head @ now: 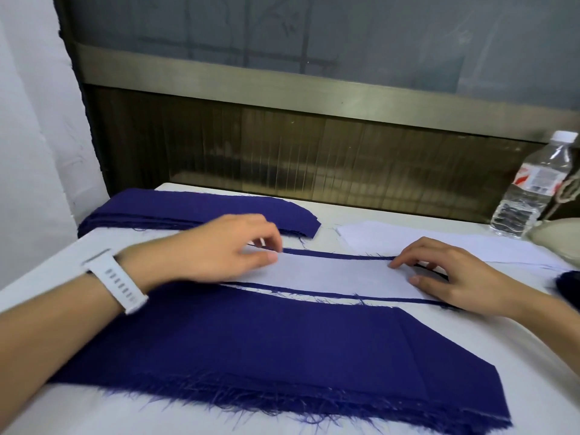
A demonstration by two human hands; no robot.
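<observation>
White strip (329,274) lies on blue cloth (329,254) between the fingers. Right hand (448,274) presses it, fingers spread; left hand (219,249) curls at its edge, grip unclear. Keep blue margins even.

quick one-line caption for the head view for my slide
Left hand and right hand line up a white strip on a purple fabric piece.

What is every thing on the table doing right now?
White strip, lying flat on a blue piece.
Left hand, blurred, fingers bent over the strip.
Right hand, fingertips pressing the strip.
Near blue stack, flat, frayed edges.
Far blue stack, flat, untouched.
Bottle, upright, cap on.
</observation>
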